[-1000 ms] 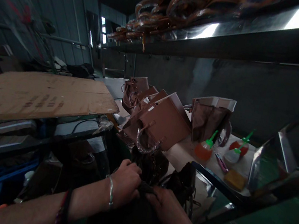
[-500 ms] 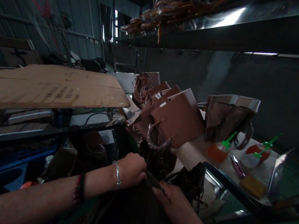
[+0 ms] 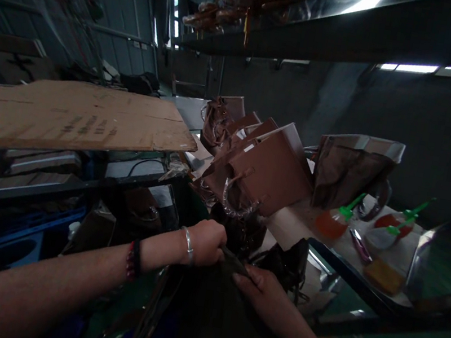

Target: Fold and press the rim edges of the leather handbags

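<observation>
My left hand (image 3: 205, 243), a bangle at its wrist, is closed with its fingers curled over the upper edge of a dark bag-like piece (image 3: 220, 311). My right hand (image 3: 259, 291) pinches the same edge a little to the right, thumb on the near face. The piece hangs down in front of me; its lower part is lost in shadow, and I cannot make out whether it is cloth or leather. Just beyond my hands lies a dark, shiny bundle (image 3: 241, 234). Brown handbags (image 3: 276, 171) with plastic-wrapped handles lean together on the table behind it.
Bottles with green spouts (image 3: 332, 223), a pink-handled tool (image 3: 360, 246) and a yellow sponge (image 3: 383, 275) are on the table at right. A large cardboard sheet (image 3: 66, 115) spans the left. Overhead runs a shelf (image 3: 356, 47) with wrapped handles. A blue crate (image 3: 11, 249) stands low left.
The dark piece's held edge has risen slightly, showing more of its face. My hands keep hold of it and have shifted a little to the right in view. The camera view has tilted slightly.
</observation>
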Available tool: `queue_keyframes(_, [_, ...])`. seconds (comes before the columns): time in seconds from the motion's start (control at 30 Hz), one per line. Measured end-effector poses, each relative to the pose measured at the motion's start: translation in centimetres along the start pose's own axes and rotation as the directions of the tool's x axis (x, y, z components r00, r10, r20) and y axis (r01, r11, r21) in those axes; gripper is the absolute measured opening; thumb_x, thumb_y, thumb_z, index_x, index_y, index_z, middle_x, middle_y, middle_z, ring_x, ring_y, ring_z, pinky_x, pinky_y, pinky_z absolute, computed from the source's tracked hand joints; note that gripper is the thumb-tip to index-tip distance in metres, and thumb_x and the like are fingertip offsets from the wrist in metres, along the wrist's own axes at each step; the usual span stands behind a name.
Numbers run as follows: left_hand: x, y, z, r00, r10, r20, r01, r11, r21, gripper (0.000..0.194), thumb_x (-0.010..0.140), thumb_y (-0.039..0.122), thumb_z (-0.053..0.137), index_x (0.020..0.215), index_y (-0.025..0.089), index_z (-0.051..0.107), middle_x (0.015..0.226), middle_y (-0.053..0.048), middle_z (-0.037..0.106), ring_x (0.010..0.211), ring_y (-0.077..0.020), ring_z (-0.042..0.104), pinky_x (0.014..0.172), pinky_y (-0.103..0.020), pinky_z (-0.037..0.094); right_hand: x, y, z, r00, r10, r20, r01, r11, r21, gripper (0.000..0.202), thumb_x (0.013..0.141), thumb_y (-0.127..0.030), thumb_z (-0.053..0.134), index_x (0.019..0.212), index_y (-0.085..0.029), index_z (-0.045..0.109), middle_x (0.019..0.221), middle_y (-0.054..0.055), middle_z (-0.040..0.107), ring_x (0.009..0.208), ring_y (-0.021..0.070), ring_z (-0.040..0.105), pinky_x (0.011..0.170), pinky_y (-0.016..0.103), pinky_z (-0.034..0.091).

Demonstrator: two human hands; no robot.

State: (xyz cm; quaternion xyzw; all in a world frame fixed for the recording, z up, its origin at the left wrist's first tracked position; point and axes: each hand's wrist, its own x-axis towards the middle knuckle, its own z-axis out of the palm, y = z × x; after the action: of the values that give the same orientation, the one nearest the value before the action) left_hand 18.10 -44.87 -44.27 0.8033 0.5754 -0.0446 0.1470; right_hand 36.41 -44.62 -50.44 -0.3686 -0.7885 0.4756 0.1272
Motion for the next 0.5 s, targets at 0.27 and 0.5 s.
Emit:
queue_keyframes(0.27, [-0.1, 0.39, -0.1, 0.999, 0.04, 0.02, -0.041, 0.994, 0.102, 0.023, 0.069, 0.027, 0.046, 0.067, 0.014, 0.065, 0.069, -0.009, 0.065, 0.066, -0.0223, 0.06, 0.057, -0.027, 0.045, -0.25, 0.13, 0.12, 1.0, 0.015, 0.0, -0.015, 0.999, 0.042, 0.024, 0.081, -0.033, 0.039, 0.074, -0.015, 0.052, 0.068, -0.001, 0.05, 0.065, 0.013, 0.046, 0.058, 0.022, 0.036])
queue_keyframes(0.5, [0.24, 0.81, 0.35, 1.0, -0.009, -0.007, 0.01, 0.994, 0.113, 0.027, 0.07, 0.026, 0.043, 0.072, 0.011, 0.065, 0.074, -0.015, 0.065, 0.071, -0.028, 0.061, 0.062, -0.034, 0.047, -0.4, -0.19, 0.04, 0.999, 0.027, 0.032, -0.03, 0.993, 0.116, 0.026, 0.081, -0.037, 0.038, 0.072, -0.015, 0.049, 0.067, -0.002, 0.048, 0.064, 0.0123, 0.045, 0.057, 0.022, 0.037])
